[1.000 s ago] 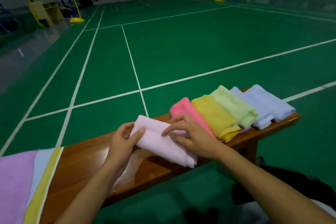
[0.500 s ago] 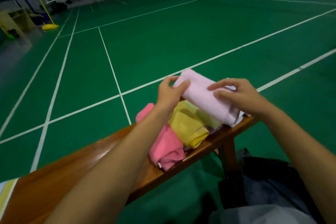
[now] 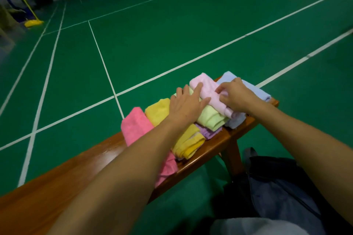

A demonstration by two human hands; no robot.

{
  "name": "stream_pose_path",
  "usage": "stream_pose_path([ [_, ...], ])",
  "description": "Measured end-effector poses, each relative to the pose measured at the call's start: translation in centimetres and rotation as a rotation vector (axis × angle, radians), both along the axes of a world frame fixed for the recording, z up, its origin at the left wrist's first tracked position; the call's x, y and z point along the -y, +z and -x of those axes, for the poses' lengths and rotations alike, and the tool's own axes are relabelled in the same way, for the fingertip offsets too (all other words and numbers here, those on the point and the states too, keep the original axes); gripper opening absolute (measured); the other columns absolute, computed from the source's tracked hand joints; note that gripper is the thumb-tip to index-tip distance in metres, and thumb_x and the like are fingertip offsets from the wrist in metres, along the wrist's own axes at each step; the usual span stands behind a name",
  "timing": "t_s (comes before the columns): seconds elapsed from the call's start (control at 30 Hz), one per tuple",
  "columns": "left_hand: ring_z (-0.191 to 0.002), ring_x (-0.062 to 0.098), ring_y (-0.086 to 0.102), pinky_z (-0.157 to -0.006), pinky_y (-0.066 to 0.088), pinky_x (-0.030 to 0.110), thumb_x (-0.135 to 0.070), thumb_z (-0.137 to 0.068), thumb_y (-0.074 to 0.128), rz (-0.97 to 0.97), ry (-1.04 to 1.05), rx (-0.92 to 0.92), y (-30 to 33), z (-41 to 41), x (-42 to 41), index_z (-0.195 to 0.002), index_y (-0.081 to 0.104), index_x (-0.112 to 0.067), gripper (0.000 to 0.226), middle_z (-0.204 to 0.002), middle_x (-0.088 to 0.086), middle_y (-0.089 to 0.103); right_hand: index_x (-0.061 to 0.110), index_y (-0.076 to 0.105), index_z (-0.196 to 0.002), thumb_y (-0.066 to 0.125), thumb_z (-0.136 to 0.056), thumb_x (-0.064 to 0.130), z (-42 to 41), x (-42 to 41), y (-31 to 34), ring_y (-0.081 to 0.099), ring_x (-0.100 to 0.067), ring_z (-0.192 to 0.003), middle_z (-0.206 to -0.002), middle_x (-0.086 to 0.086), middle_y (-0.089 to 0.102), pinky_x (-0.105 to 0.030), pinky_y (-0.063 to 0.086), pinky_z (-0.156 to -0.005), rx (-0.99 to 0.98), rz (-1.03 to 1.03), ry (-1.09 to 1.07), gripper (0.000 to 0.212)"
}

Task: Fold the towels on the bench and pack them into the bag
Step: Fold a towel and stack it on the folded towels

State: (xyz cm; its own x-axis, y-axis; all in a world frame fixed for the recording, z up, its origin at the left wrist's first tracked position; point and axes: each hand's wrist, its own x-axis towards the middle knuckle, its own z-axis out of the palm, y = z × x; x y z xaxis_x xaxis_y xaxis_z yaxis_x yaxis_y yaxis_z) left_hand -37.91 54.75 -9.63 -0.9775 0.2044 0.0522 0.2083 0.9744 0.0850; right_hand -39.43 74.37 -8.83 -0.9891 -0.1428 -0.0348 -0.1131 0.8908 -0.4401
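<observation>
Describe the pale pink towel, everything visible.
The pale pink towel is a soft, terry-looking cloth folded into a narrow oblong. It lies at a diagonal on top of the row of folded towels near the bench's far end, resting mostly on the light green towel with the light blue towel behind it. The left hand lies flat with fingers against its left side; the right hand pinches its right edge with curled fingers. Its near end is a little bunched.

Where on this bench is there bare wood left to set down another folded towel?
Bare wood runs along the bench left of the hot pink towel, toward the near-left corner. The right end is crowded: yellow towel, light green towel, pale pink towel and blue towel overlap there, under both hands.
</observation>
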Motion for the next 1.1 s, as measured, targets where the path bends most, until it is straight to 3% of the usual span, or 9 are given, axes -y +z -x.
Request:
stream_pose_path([
  [0.1, -0.147, 0.042, 0.030, -0.113, 0.032, 0.059, -0.065, -0.106, 0.035, 0.053, -0.052, 0.085, 0.9, -0.7, 0.5, -0.167, 0.007, -0.035, 0.074, -0.170, 0.018, 0.023, 0.032, 0.063, -0.131, 0.051, -0.104, 0.025, -0.5, 0.6, 0.3, 0.063, -0.029, -0.076, -0.128, -0.012, 0.040, -0.038, 0.052, -0.067, -0.020, -0.088, -0.030, 0.030],
  [0.2, -0.140, 0.038, 0.040, -0.109, 0.037, 0.055, -0.053, -0.102, 0.054, 0.003, -0.046, 0.022, 3.0, -2.1, 1.4, -0.158, 0.038, -0.035, 0.061, -0.160, 0.013, 0.042, 0.029, 0.061, -0.136, 0.050, -0.104, 0.025, -1.7, 1.2, 1.7, 0.058, -0.036, -0.101, -0.126, -0.014, 0.042, -0.047, 0.054, -0.083, -0.060, -0.223, -0.026, 0.034],
  [0.3, -0.129, 0.032, 0.052, -0.103, 0.046, 0.048, -0.040, -0.098, 0.060, -0.287, 0.009, -0.046, 5.8, -4.5, 3.5, -0.141, 0.060, -0.029, 0.043, -0.142, 0.005, 0.059, 0.024, 0.062, -0.138, 0.052, -0.105, 0.028, -3.6, 2.2, 5.0, 0.048, -0.042, -0.121, -0.137, -0.018, 0.044, -0.054, 0.049, -0.098, -0.161, -0.321, 0.011, 0.035],
  [0.4, -0.121, 0.023, 0.061, -0.101, 0.051, 0.047, -0.044, -0.095, 0.057, -0.480, -0.011, -0.177, 9.1, -7.7, 7.5, -0.127, 0.067, -0.027, 0.038, -0.129, -0.003, 0.068, 0.024, 0.062, -0.135, 0.056, -0.105, 0.036, -6.5, 4.6, 8.9, 0.054, -0.034, -0.122, -0.138, -0.010, 0.049, -0.048, 0.052, -0.094, -0.250, -0.159, 0.114, 0.033],
  [0.5, -0.102, 0.012, 0.066, -0.090, 0.056, 0.042, -0.040, -0.095, 0.057, -0.566, -0.063, -0.332, 12.0, -12.4, 12.9, -0.115, 0.070, -0.027, 0.027, -0.115, -0.009, 0.069, 0.024, 0.065, -0.125, 0.059, -0.102, 0.034, -10.3, 8.8, 11.7, 0.061, -0.027, -0.110, -0.122, -0.002, 0.056, -0.047, 0.055, -0.085, -0.411, 0.058, 0.241, 0.026],
  [0.6, -0.088, 0.000, 0.066, -0.075, 0.057, 0.036, -0.038, -0.096, 0.057, -0.467, -0.019, -0.496, 14.0, -18.3, 19.5, -0.105, 0.066, -0.033, 0.014, -0.109, -0.016, 0.062, 0.024, 0.065, -0.118, 0.061, -0.101, 0.028, -14.2, 14.3, 12.6, 0.064, -0.019, -0.101, -0.114, 0.003, 0.056, -0.047, 0.057, -0.083, -0.515, 0.244, 0.367, 0.019],
  [0.7, -0.081, -0.003, 0.065, -0.067, 0.056, 0.033, -0.032, -0.098, 0.062, -0.369, 0.083, -0.537, 14.1, -24.6, 27.5, -0.103, 0.064, -0.034, 0.006, -0.107, -0.019, 0.061, 0.025, 0.065, -0.115, 0.056, -0.101, 0.033, -18.1, 20.9, 12.5, 0.064, -0.008, -0.096, -0.112, 0.007, 0.055, -0.044, 0.057, -0.084, -0.506, 0.354, 0.473, 0.018],
  [1.0, -0.077, -0.001, 0.063, -0.060, 0.045, 0.027, -0.039, -0.099, 0.061, -0.116, 0.550, -0.325, 7.8, -45.2, 49.8, -0.105, 0.064, -0.039, 0.007, -0.106, -0.021, 0.065, 0.028, 0.064, -0.114, 0.060, -0.104, 0.032, -28.1, 42.3, 6.2, 0.060, -0.002, -0.094, -0.107, 0.016, 0.057, -0.033, 0.054, -0.087, -0.252, 0.406, 0.764, 0.012],
  [1.1, -0.089, 0.008, 0.068, -0.063, 0.045, 0.030, -0.042, -0.099, 0.063, -0.054, 0.721, -0.237, 5.9, -50.8, 55.6, -0.106, 0.063, -0.039, 0.008, -0.109, -0.018, 0.064, 0.028, 0.065, -0.111, 0.059, -0.103, 0.035, -31.9, 49.1, 3.9, 0.060, -0.002, -0.091, -0.105, 0.015, 0.061, -0.031, 0.053, -0.086, -0.094, 0.400, 0.844, 0.012],
])
